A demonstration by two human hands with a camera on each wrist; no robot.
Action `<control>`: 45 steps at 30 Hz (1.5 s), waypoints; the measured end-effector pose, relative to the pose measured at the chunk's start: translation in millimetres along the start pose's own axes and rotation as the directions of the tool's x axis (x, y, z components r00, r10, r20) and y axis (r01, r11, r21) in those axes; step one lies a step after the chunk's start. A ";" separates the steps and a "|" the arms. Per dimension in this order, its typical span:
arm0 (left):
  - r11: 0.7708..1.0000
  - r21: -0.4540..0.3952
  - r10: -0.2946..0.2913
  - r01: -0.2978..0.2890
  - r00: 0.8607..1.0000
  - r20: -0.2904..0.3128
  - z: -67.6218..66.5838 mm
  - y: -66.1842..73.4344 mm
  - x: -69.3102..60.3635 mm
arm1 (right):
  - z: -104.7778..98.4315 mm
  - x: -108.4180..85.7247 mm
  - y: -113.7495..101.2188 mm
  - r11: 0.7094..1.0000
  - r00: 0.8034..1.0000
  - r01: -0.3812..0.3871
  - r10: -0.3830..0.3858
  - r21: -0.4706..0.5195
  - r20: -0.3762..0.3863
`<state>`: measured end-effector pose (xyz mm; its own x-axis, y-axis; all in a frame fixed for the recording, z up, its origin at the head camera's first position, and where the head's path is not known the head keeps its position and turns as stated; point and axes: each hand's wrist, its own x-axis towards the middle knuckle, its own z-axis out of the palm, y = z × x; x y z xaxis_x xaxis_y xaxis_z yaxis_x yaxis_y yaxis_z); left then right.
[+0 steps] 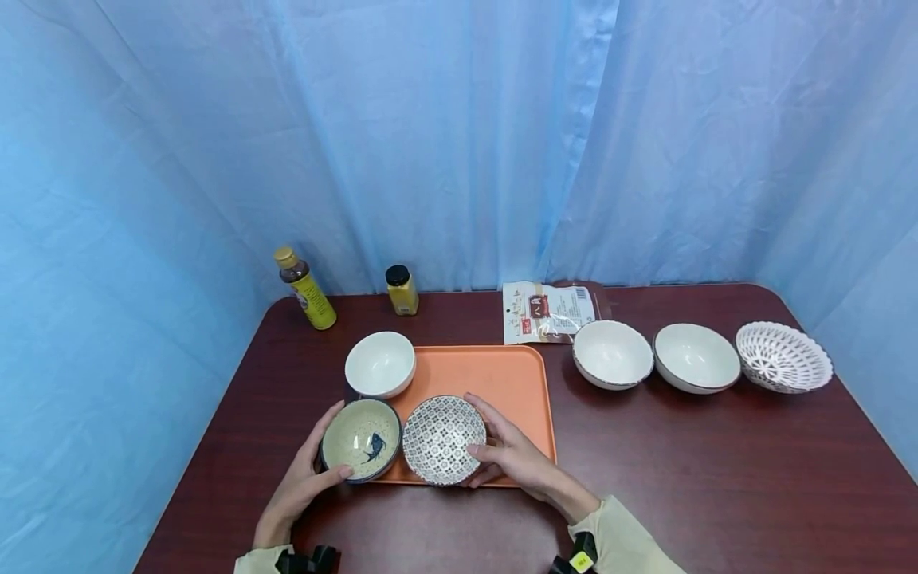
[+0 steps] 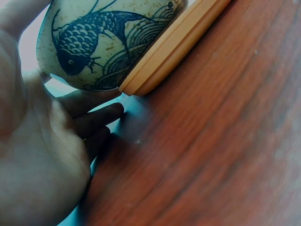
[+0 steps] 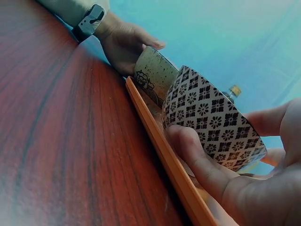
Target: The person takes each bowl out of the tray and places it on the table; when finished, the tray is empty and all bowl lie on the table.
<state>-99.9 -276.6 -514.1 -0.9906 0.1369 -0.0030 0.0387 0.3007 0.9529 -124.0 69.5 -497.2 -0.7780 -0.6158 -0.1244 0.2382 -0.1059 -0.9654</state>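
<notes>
My left hand (image 1: 301, 478) grips a speckled pale-green bowl (image 1: 356, 434) with a blue fish painted inside, thumb at the rim and fingers along its outer side. In the left wrist view a larger fish decorates the bowl's outer wall (image 2: 94, 42), close above the corner of an orange tray (image 2: 155, 61). A bowl with a black-and-white flower pattern (image 1: 443, 440) is held by my right hand (image 1: 512, 454). In the right wrist view this patterned bowl (image 3: 211, 122) stands tilted in the picture over the tray's edge, fingers on both sides. The two bowls sit side by side.
A white bowl (image 1: 380, 363) overlaps the tray's far left corner. Behind stand a yellow-labelled bottle (image 1: 308, 291) and a black-capped jar (image 1: 402, 291). Rightward lie a food packet (image 1: 538, 311), two white bowls (image 1: 613, 355) and a white openwork basket (image 1: 783, 359). Blue curtains surround the table.
</notes>
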 end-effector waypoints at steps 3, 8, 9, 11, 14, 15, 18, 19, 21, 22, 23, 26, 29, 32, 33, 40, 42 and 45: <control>1.000 0.000 -0.001 0.001 1.000 0.000 -0.3 -0.6 -0.4 | -0.8 -1.3 0.4 1.000 1.000 0.007 -0.006 0.014 -0.030; 1.000 0.002 -0.010 0.010 1.000 -0.001 -0.3 -0.7 -0.4 | -5.9 -6.4 -5.2 0.999 0.997 0.035 -0.033 0.016 -0.064; 1.000 0.002 -0.010 0.010 1.000 -0.001 -0.3 -0.7 -0.4 | -7.2 -7.8 -7.1 0.999 0.997 0.042 -0.041 0.013 -0.068; 1.000 0.003 -0.009 0.009 1.000 0.000 -0.3 -0.6 -0.2 | -9.8 -11.3 -11.6 0.998 0.995 0.061 -0.060 0.008 -0.075; 1.000 0.005 -0.007 0.007 1.000 0.002 -0.2 -0.6 -0.2 | -14.0 -17.3 -18.0 0.995 0.992 0.096 -0.095 0.008 -0.079; 1.000 0.006 -0.008 0.008 1.000 0.002 -0.2 -0.6 -0.3 | -15.5 -19.6 -19.9 0.994 0.991 0.110 -0.108 0.010 -0.079; 1.000 0.009 -0.011 0.011 1.000 -0.001 -0.4 -0.7 -0.8 | -20.7 -27.3 -24.7 0.991 0.987 0.135 -0.133 0.007 -0.090; 1.000 0.009 -0.013 0.013 1.000 -0.002 -0.4 -0.6 -0.9 | -22.6 -30.4 -26.2 0.991 0.986 0.136 -0.135 0.005 -0.097; 1.000 0.009 -0.016 0.016 1.000 -0.004 -0.5 -0.7 -1.0 | -26.7 -36.8 -28.7 0.990 0.984 0.138 -0.137 0.002 -0.117; 1.000 0.009 -0.016 0.016 1.000 -0.005 -0.5 -0.8 -0.9 | -28.8 -40.1 -29.8 0.991 0.982 0.136 -0.135 0.000 -0.129; 1.000 0.007 -0.018 0.018 1.000 -0.004 -0.5 -0.8 -0.8 | -31.0 -43.4 -30.9 0.991 0.981 0.135 -0.134 0.002 -0.140; 1.000 0.004 -0.018 0.018 1.000 -0.002 -0.4 -1.1 -0.6 | -38.2 -53.5 -32.5 0.990 0.977 0.143 -0.142 -0.003 -0.162; 1.000 0.005 -0.019 0.019 1.000 -0.002 0.2 -1.4 -0.1 | -46.9 -64.1 -32.7 0.988 0.973 0.155 -0.155 -0.016 -0.170; 1.000 0.009 -0.025 0.025 1.000 -0.003 0.8 -1.5 0.2 | -57.1 -75.6 -32.2 0.986 0.972 0.163 -0.164 -0.022 -0.171; 1.000 0.009 -0.026 0.026 1.000 -0.004 0.9 -1.3 0.2 | -60.6 -79.5 -31.9 0.986 0.971 0.166 -0.167 -0.022 -0.170; 1.000 0.009 -0.020 0.020 1.000 0.004 0.8 -0.5 0.6 | -83.5 -105.7 -27.8 0.976 0.965 0.217 -0.216 -0.006 -0.150; 1.000 0.012 -0.018 0.018 1.000 0.002 0.5 -0.7 0.7 | -88.7 -112.5 -26.6 0.973 0.962 0.232 -0.230 -0.002 -0.144; 1.000 0.009 -0.020 0.020 1.000 -0.002 0.2 -1.1 0.3 | -96.2 -121.9 -25.0 0.970 0.959 0.244 -0.243 -0.011 -0.145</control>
<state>-100.2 -276.7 -515.3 -0.9914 0.1293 -0.0214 0.0201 0.3117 0.9500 -91.0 222.3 -479.9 -0.8886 -0.4513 0.0819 0.0350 -0.2447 -0.9690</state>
